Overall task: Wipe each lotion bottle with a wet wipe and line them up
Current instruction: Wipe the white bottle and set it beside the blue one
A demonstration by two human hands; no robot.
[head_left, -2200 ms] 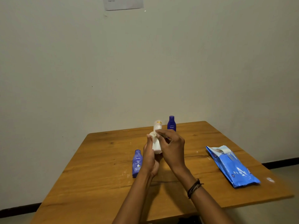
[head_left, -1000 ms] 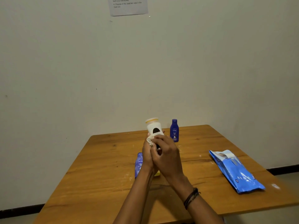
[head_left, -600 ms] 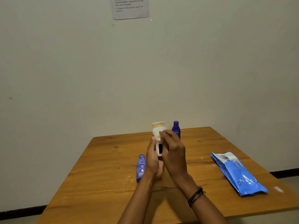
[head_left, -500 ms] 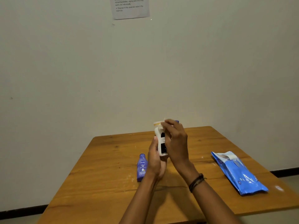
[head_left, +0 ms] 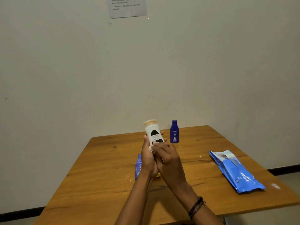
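Head-cam view: a person's two forearms reach over a wooden table (head_left: 97,168), with dark cord bands (head_left: 196,207) on the R wrist. The left hand (head_left: 148,160) grips the lower part of a white lotion bottle (head_left: 152,133) w/ a yellow-ringed cap. The bottle is held roughly upright above the table's middle, thumb on its left side and fingertips curling round the right. The right hand (head_left: 169,159) has bent fingers pinching a white wet wipe (head_left: 150,149) against the bottle's lower front, under the black label; only a small fold of wipe shows. The hands hide most of a light-blue bottle (head_left: 138,166) on the table just left of the L wrist. A yellow bit below the palms can't be identified. At R, well apart, a blue wipes pack (head_left: 237,173) lies flat, flap lifted at its far end. Farther back, a dark-blue bottle (head_left: 174,132) stands upright near the table's far edge, just R of the white one. A printed notice (head_left: 128,7) hangs on the plain wall (head_left: 65,70). Count: 3 bottles, 1 pack, 1 wipe, 1 notice.
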